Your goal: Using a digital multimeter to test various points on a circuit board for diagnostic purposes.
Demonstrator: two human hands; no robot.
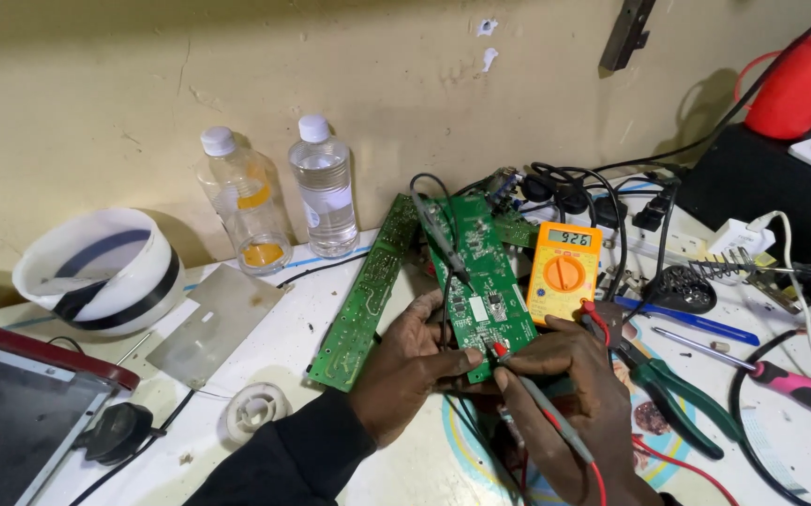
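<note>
My left hand [405, 365] grips the lower edge of a green circuit board [480, 272] and tilts it up off the table, thumb on its face. My right hand [569, 384] holds a red-tipped meter probe [502, 351] like a pen, its tip touching the board's lower right part. A black probe [438, 239] rests across the board's upper part, its lead looping above. An orange multimeter [565, 270] with a lit display lies just right of the board. A second long green board [363, 300] lies to the left.
Two clear plastic bottles [326, 197] stand by the wall. A white bowl [96, 267], metal plate [204, 323] and dark screen [12, 412] sit left. Green-handled pliers [677, 394], a blue pen [686, 319], a pink-handled tool [799, 384], cables and a red container [799, 89] crowd the right.
</note>
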